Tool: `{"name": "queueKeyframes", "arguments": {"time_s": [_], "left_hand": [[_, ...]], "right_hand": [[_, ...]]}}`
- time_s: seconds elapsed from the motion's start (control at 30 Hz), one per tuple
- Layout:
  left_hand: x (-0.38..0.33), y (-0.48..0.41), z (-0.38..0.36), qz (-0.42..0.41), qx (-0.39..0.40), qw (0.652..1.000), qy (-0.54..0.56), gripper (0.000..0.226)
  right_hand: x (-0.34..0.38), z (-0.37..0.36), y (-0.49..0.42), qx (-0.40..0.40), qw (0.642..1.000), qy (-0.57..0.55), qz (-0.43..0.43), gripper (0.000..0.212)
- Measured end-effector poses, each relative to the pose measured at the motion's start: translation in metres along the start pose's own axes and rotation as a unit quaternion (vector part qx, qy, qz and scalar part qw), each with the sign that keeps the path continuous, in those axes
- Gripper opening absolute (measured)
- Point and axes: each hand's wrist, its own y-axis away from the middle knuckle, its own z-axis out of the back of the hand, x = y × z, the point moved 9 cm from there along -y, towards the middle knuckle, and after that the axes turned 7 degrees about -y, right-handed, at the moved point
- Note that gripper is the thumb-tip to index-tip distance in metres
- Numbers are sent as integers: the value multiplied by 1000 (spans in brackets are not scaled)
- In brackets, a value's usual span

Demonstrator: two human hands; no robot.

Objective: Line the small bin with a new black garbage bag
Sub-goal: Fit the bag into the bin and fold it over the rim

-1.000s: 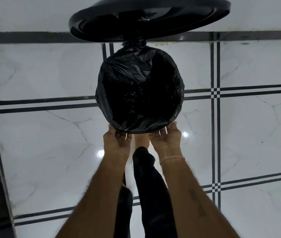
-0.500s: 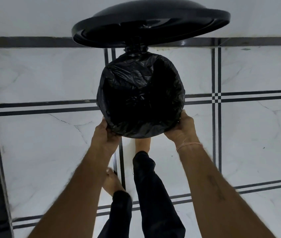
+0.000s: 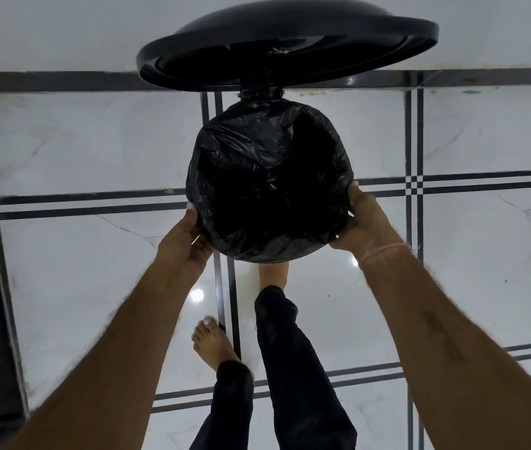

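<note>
There is only one view, from the camera on my head, so nothing is shared with a second one. It looks steeply down and a little forward, almost straight along my arms to the floor (image 3: 62,287). My forearms enter from the bottom corners and run up to the middle, where my left hand (image 3: 186,245) and right hand (image 3: 366,222) sit either side of the bin (image 3: 270,180), seen from above at arm's reach. The wide lens bends the tile lines (most at the edges). The wall (image 3: 62,30) fills the top strip, and my feet show below the bin.
</note>
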Motion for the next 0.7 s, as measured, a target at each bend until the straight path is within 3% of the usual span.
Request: {"name": "queueKeyframes", "arguments": {"time_s": [0.07, 0.17, 0.3, 0.37, 0.43, 0.53, 0.63, 0.7], "left_hand": [[3, -5, -4, 32, 14, 999, 5, 26], [4, -9, -2, 40, 6, 999, -14, 29], [-16, -6, 19, -62, -84, 993, -57, 9], [-37, 0, 15, -143, -81, 980, -113, 24], [-52, 6, 9, -198, -83, 963, -160, 31], [-69, 6, -2, -245, -76, 954, -158, 11], [-81, -3, -22, -268, -54, 939, -209, 29], [-83, -17, -23, -224, -72, 950, -205, 32]], "right_hand": [[-3, -4, -3, 6, 999, -8, -38, 49], [0, -1, -6, -11, 1000, -8, -26, 51], [40, 0, -2, -60, 979, 52, 190, 18], [60, -6, 4, -91, 944, 129, 289, 13], [69, -22, 5, -73, 923, 193, 325, 20], [74, -41, 4, -36, 917, 242, 316, 40], [80, -49, -15, -29, 930, 245, 274, 47], [79, -53, -26, -19, 941, 255, 224, 60]]}}
